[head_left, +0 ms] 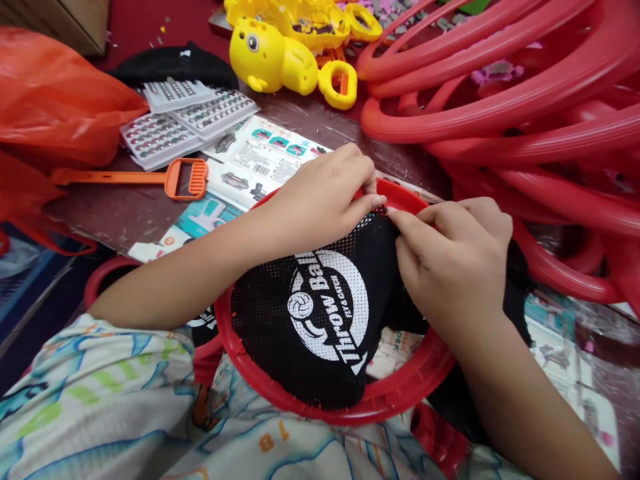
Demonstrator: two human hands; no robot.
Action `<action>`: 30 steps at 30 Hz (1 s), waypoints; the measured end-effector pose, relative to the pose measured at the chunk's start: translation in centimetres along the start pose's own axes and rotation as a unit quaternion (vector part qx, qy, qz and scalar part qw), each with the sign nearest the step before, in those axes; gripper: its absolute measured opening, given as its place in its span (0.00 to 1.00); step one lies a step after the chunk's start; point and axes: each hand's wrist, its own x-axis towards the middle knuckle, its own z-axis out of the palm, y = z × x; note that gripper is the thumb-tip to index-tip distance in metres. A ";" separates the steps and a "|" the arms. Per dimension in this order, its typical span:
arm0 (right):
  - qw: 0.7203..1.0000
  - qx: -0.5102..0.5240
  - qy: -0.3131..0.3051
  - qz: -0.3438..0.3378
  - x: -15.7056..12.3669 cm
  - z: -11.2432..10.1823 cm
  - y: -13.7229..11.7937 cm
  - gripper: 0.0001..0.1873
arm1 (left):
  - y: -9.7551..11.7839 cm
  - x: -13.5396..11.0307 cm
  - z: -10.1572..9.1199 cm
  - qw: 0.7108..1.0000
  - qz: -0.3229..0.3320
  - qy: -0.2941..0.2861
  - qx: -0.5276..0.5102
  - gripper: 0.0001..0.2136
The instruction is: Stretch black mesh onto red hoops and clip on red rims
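A red plastic ring (240, 360) rests at my lap against the table edge. Black mesh netting (270, 353) with a white "Throw Ball" print spans most of it, while a gap shows at the lower right. At the far rim, my left hand (333, 190) pinches the edge of the netting between thumb and fingers. Close beside it, my right hand (450, 250) is closed on the same mesh edge, fingertips nearly meeting the left ones. The fingers partly hide the rim there.
Stacked red hoop frames (480, 120) crowd the right side. Yellow duck-shaped toys (270, 57) lie at the back. On the left are an orange plastic bag (55, 100), trays of small round pieces (165, 137) and an orange handled strip (185, 179). Printed card sheets (265, 157) cover the table.
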 end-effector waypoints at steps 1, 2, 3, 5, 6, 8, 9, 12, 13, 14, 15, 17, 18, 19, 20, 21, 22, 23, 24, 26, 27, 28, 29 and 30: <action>1.000 -0.006 -0.002 -0.002 0.0 0.1 0.0 0.14 | 0.0 0.0 0.1 1.000 -0.002 0.004 0.003 0.04; 1.000 -0.011 -0.002 -0.003 -0.1 0.1 -0.1 0.14 | 0.1 0.0 0.3 1.000 -0.006 0.008 0.009 0.04; 1.000 -0.017 -0.003 -0.004 -0.1 0.1 -0.1 0.14 | 0.1 0.0 0.4 1.000 -0.011 0.011 0.016 0.04; 1.000 -0.026 -0.003 -0.004 -0.1 0.2 -0.1 0.14 | 0.1 0.0 0.6 0.999 -0.020 0.014 0.027 0.04; 1.000 -0.029 -0.002 -0.005 -0.1 0.2 -0.1 0.14 | 0.1 0.0 0.6 0.999 -0.023 0.014 0.029 0.04; 1.000 -0.023 -0.009 -0.001 0.0 0.2 0.0 0.15 | -0.1 0.1 0.6 1.000 -0.016 0.010 0.017 0.04; 1.000 -0.009 -0.021 0.002 0.0 0.1 0.1 0.15 | -0.3 0.2 0.5 1.000 -0.008 0.009 0.000 0.04; 0.995 0.061 -0.073 0.023 0.2 -0.2 0.6 0.16 | -0.8 0.4 0.0 0.995 -0.011 -0.001 -0.098 0.03; 0.992 0.086 -0.084 0.035 0.3 -0.4 0.7 0.16 | -0.9 0.4 -0.2 0.990 -0.022 -0.005 -0.137 0.04; 0.989 0.106 -0.087 0.049 0.3 -0.7 0.8 0.14 | -1.1 0.4 -0.5 0.985 -0.035 -0.009 -0.168 0.05; 0.988 0.118 -0.084 0.061 0.4 -1.1 0.9 0.13 | -1.2 0.4 -0.8 0.981 -0.044 -0.013 -0.187 0.06; 0.988 0.119 -0.070 0.072 0.4 -2.0 0.7 0.09 | -1.4 0.3 -1.5 0.981 -0.048 -0.015 -0.185 0.07; 0.989 0.112 -0.070 0.068 0.3 -2.5 0.5 0.09 | -1.5 0.2 -1.9 0.983 -0.047 -0.015 -0.174 0.07; 0.990 0.104 -0.079 0.062 0.2 -3.0 0.2 0.09 | -1.6 0.1 -2.3 0.985 -0.046 -0.011 -0.167 0.06; 0.989 0.099 -0.098 0.057 0.0 -3.5 -0.2 0.10 | -1.7 0.0 -2.7 0.985 -0.047 -0.005 -0.167 0.06; 0.985 0.102 -0.126 0.050 -0.2 -4.0 -0.7 0.10 | -1.8 0.0 -3.0 0.984 -0.049 0.004 -0.173 0.06; 0.980 0.112 -0.158 0.042 -0.4 -4.4 -1.3 0.10 | -1.9 0.0 -3.2 0.982 -0.051 0.012 -0.184 0.06; 0.974 0.125 -0.188 0.034 -0.6 -4.7 -1.9 0.11 | -2.0 0.0 -3.4 0.979 -0.054 0.019 -0.194 0.07; 0.966 0.140 -0.214 0.027 -0.8 -4.8 -2.4 0.11 | -2.1 0.1 -3.5 0.978 -0.057 0.023 -0.200 0.07; 0.949 0.175 -0.261 0.031 -1.0 -4.9 -3.3 0.12 | -2.2 0.2 -3.6 0.977 -0.059 0.027 -0.201 0.08; 0.939 0.188 -0.283 0.052 -1.0 -4.7 -3.6 0.11 | -2.2 0.2 -3.5 0.978 -0.059 0.027 -0.200 0.08; 0.930 0.197 -0.301 0.079 -0.9 -4.4 -3.8 0.11 | -2.1 0.3 -3.5 0.978 -0.058 0.030 -0.198 0.07; 0.920 0.206 -0.316 0.105 -0.8 -4.1 -3.8 0.10 | -1.9 0.3 -3.5 0.979 -0.056 0.033 -0.194 0.07; 0.913 0.217 -0.324 0.125 -0.6 -3.8 -3.8 0.09 | -1.7 0.3 -3.6 0.980 -0.053 0.038 -0.189 0.07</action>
